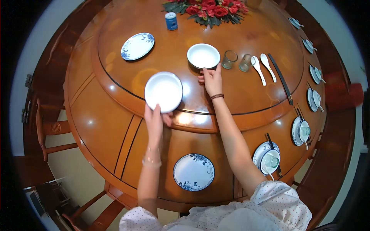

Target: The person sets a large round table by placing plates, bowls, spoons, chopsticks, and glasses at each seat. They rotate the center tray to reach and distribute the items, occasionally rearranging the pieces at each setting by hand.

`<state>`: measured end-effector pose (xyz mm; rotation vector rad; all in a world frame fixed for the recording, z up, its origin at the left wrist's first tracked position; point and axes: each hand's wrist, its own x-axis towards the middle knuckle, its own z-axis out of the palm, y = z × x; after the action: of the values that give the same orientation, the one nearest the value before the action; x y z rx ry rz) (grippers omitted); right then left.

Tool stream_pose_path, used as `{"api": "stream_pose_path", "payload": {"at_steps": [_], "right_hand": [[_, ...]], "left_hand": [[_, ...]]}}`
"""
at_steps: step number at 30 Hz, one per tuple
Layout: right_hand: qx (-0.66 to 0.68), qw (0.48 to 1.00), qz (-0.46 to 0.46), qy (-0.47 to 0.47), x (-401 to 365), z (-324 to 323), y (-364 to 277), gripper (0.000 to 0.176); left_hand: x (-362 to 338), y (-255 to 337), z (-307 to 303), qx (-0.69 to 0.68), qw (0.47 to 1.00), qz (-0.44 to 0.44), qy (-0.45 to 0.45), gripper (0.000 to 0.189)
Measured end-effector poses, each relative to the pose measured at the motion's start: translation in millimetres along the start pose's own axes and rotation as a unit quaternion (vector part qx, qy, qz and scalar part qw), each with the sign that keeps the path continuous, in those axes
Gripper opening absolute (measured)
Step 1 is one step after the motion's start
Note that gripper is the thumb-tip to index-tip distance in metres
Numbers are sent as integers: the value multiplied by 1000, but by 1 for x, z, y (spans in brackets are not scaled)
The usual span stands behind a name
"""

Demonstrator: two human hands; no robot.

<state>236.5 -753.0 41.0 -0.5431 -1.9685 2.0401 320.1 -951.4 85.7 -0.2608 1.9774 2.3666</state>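
Note:
My left hand (pixel 155 118) grips a white bowl (pixel 163 91) by its near rim, thumb on top and fingers beneath, holding it over the turntable's front edge. Farther forward, my right hand (pixel 211 80) has its thumb and fingers at the near side of a second white bowl (pixel 203 56). Two small glasses (pixel 230 59) stand just right of that bowl. In front of my body lies a plate with blue flowers (pixel 194 172), on the table's outer ring. Another blue-flowered plate (pixel 138 46) rests on the turntable, left of both bowls.
Two white spoons (pixel 268 67) and black chopsticks (pixel 280 79) lie right on the turntable (pixel 250 104). Several place settings (pixel 266 158) line the table's right side. A blue can (pixel 171 21) and red flowers (pixel 214 9) stand at the back. Wooden chairs (pixel 56 128) surround the table.

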Motion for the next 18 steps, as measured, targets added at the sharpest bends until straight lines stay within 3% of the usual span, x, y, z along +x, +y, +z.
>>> {"api": "stream_pose_path", "payload": {"at_steps": [7, 10, 18], "right_hand": [[38, 999, -7, -7, -14, 24, -4, 84], [39, 999, -15, -18, -8, 27, -2, 83], [101, 985, 122, -62, -20, 51, -22, 84]], "left_hand": [[142, -3, 20, 31, 999, -7, 14, 26], [164, -5, 30, 23, 999, -27, 22, 28], [187, -20, 45, 2, 999, -27, 46, 25]]}}
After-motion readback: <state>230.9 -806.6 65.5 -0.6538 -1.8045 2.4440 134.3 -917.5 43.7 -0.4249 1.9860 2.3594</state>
